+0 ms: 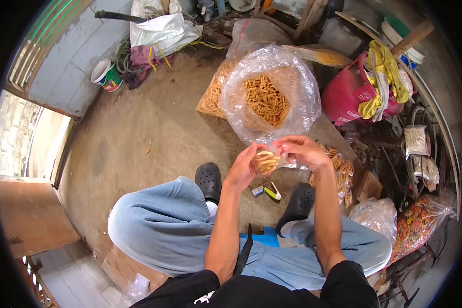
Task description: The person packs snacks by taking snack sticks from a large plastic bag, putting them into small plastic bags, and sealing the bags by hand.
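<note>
A small clear plastic bag of tan snack sticks (267,162) is held between my two hands, in front of a big open bag. My left hand (243,167) grips the bag's filled side, fingers closed around it. At the bag's upper right end, my right hand (303,152) pinches the plastic with its fingertips. Just beyond stands the large clear plastic bag (305,84), its mouth wide and brown snack sticks (266,101) inside. On the floor below my hands lie a green and white stapler (273,192) and a little blue box (258,191).
Several filled small packets (341,172) lie right of my right forearm. A pink tub (344,95) with yellow cloth (382,72) stands at the right. Another filled sack (210,95) leans behind the open bag. A white and green bucket (107,75) sits at the far left.
</note>
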`<move>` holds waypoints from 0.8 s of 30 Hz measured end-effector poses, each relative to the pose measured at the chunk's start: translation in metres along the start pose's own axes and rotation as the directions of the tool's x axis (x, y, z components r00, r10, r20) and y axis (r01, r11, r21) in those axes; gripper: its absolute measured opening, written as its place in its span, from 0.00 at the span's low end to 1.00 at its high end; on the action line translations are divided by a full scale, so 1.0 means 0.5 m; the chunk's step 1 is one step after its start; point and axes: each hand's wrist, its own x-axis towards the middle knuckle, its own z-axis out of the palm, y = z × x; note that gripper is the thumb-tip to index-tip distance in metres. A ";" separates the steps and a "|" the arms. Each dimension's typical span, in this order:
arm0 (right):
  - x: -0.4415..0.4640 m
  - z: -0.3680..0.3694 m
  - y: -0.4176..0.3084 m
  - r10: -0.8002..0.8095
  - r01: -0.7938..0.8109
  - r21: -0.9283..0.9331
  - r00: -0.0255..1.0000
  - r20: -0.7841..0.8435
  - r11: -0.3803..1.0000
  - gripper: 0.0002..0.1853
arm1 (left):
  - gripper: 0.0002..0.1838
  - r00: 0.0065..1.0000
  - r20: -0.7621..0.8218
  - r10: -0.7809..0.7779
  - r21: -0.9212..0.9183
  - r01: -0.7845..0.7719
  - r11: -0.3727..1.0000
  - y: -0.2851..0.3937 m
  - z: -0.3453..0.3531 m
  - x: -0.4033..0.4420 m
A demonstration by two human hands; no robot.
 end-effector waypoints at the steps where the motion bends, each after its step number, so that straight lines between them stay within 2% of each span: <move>1: 0.011 -0.027 -0.003 -0.026 0.026 -0.029 0.999 0.023 0.999 0.17 | 0.19 1.000 0.004 -0.001 -0.082 0.002 0.997 0.000 -0.006 0.005; 2: 0.034 -0.046 -0.007 -0.017 0.018 -0.031 0.999 0.033 0.999 0.17 | 0.19 1.000 -0.006 0.004 -0.087 -0.004 0.996 -0.003 -0.012 0.010; 4: 0.089 -0.082 -0.014 -0.140 0.059 -0.301 0.957 -0.253 0.952 0.16 | 0.18 0.991 -0.131 0.008 -0.132 -0.026 0.991 -0.009 -0.020 0.021; 6: 0.172 -0.135 0.011 -0.235 -0.004 -0.551 0.902 -0.362 0.834 0.13 | 0.16 0.985 -0.174 -0.002 -0.162 -0.027 0.986 -0.007 -0.026 0.025; 7: 0.217 -0.156 0.035 -0.231 -0.006 -0.552 0.904 -0.359 0.834 0.13 | 0.13 0.978 -0.209 -0.015 -0.185 -0.025 0.982 -0.006 -0.027 0.026; 8: 0.260 -0.175 0.063 -0.453 0.045 -0.796 0.841 -0.296 0.604 0.13 | 0.13 0.977 -0.213 -0.013 -0.187 -0.028 0.982 -0.005 -0.031 0.026; 9: 0.290 -0.188 0.080 -0.634 0.053 -0.952 0.757 -0.159 0.301 0.12 | 0.12 0.974 -0.224 -0.018 -0.193 -0.026 0.981 -0.002 -0.035 0.027; 10: 0.305 -0.194 0.087 -0.634 0.057 -0.952 0.758 -0.154 0.299 0.12 | 0.11 0.972 -0.235 -0.023 -0.199 -0.025 0.980 0.002 -0.037 0.026; 11: 0.317 -0.201 0.092 -0.532 -0.024 -1.000 0.847 -0.011 -0.018 0.11 | 0.11 0.971 -0.237 -0.017 -0.198 -0.031 0.980 0.006 -0.038 0.024; 12: 0.325 -0.205 0.091 -0.380 -0.053 -0.939 0.921 0.086 -0.341 0.11 | 0.11 0.966 -0.257 -0.013 -0.198 -0.040 0.979 0.014 -0.034 0.021; 13: 0.328 -0.208 0.093 -0.383 -0.048 -0.939 0.919 0.093 -0.342 0.11 | 0.11 0.961 -0.277 -0.008 -0.197 -0.048 0.979 0.021 -0.033 0.019; 15: 0.327 -0.205 0.100 -0.340 -0.094 -0.854 0.935 0.101 -0.513 0.10 | 0.11 0.962 -0.275 0.007 -0.203 -0.065 0.977 0.030 -0.041 0.019; 20: 0.348 -0.210 0.123 -0.299 -0.170 -0.785 0.954 0.020 -0.595 0.09 | 0.11 0.967 -0.253 0.033 -0.225 -0.092 0.970 0.035 -0.044 0.014; 22: 0.349 -0.219 0.119 -0.317 -0.189 -0.758 0.948 0.025 -0.625 0.08 | 0.11 0.967 -0.253 0.024 -0.258 -0.091 0.962 0.037 -0.043 0.013; 24: 0.334 -0.229 0.121 -0.291 -0.110 -0.743 0.950 0.118 -0.660 0.08 | 0.10 0.963 -0.268 0.037 -0.236 -0.103 0.966 0.038 -0.041 0.009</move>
